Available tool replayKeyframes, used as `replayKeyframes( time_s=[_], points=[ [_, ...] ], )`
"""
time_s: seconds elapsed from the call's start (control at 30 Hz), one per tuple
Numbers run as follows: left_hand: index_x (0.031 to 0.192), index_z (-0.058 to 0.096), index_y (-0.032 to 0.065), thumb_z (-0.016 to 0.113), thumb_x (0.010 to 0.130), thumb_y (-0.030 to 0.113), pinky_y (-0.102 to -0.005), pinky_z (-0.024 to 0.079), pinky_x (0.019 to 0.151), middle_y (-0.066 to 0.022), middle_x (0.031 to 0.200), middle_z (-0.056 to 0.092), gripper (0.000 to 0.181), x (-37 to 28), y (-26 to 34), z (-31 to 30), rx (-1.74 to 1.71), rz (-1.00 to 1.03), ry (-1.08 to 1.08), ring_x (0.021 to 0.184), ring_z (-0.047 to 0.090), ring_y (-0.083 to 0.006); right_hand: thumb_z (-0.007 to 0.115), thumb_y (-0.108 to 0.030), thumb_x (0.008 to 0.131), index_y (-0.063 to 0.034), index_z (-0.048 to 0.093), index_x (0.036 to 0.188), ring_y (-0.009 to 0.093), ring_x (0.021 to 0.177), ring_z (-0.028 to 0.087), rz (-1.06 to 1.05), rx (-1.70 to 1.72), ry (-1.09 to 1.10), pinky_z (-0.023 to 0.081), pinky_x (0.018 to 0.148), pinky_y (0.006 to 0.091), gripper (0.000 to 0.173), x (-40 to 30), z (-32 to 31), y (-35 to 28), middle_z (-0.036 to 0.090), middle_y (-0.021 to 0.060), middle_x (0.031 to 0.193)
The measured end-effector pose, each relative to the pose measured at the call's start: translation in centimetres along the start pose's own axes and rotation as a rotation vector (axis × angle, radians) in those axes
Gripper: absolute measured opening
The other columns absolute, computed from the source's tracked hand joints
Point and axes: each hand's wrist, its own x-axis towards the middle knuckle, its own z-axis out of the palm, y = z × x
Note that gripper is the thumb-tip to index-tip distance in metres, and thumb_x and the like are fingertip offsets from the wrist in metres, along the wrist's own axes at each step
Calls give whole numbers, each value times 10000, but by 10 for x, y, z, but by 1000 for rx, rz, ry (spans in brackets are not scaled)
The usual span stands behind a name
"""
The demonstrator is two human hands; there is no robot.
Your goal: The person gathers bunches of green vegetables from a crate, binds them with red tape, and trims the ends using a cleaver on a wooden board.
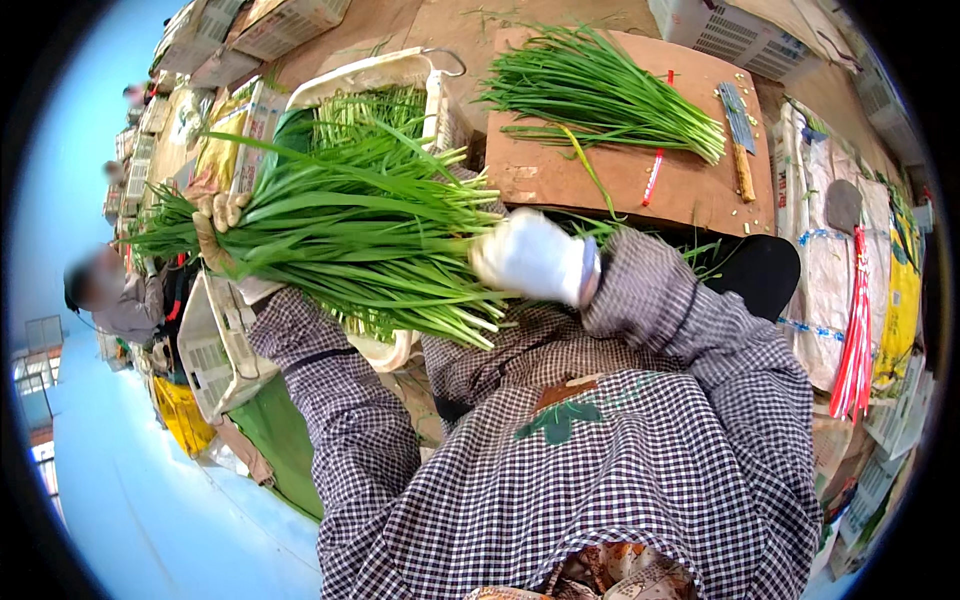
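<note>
My left hand (pixel 219 223), in a soiled light glove, grips a large bunch of garlic chives (pixel 360 221) by the leafy end. The pale cut stems fan out to the right. At those stem ends is my right hand (pixel 534 255), in a white glove and blurred by motion; whether its fingers hold any stems is unclear. Beyond it, a second bunch of chives (pixel 600 97) lies on a brown board (pixel 551 184), across a red tie strip (pixel 652 178). A loose yellowish leaf (pixel 585 161) rests nearby. A knife (pixel 739 124) with a wooden handle lies at the board's right.
Behind the held bunch stands a white plastic basket (pixel 444 112) filled with chives. Red and white strips (pixel 859 322) hang over white sacks (pixel 806 292) at right. Another crate (pixel 217 360) stands at left, near a seated person (pixel 131 300). More crates (pixel 742 37) are at the back.
</note>
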Motion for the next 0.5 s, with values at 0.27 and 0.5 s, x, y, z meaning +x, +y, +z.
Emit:
replayKeyframes(
  time_s=[0.27, 0.5],
  points=[
    [852, 457, 97, 555, 958, 181, -320, 407, 816, 11, 694, 438, 167, -32, 9, -33, -85, 70, 74, 694, 468, -137, 666, -175, 834, -45, 697, 877, 184, 633, 635, 13, 1778, -307, 522, 611, 312, 140, -63, -91, -18, 672, 57, 722],
    [788, 438, 111, 517, 980, 183, -313, 425, 803, 5, 652, 455, 220, -19, 0, -31, -176, 53, -113, 665, 490, -131, 640, -192, 859, -32, 668, 1107, 144, 558, 619, 973, 1242, -41, 498, 524, 274, 297, 9, 8, 9, 672, 98, 712]
  ],
)
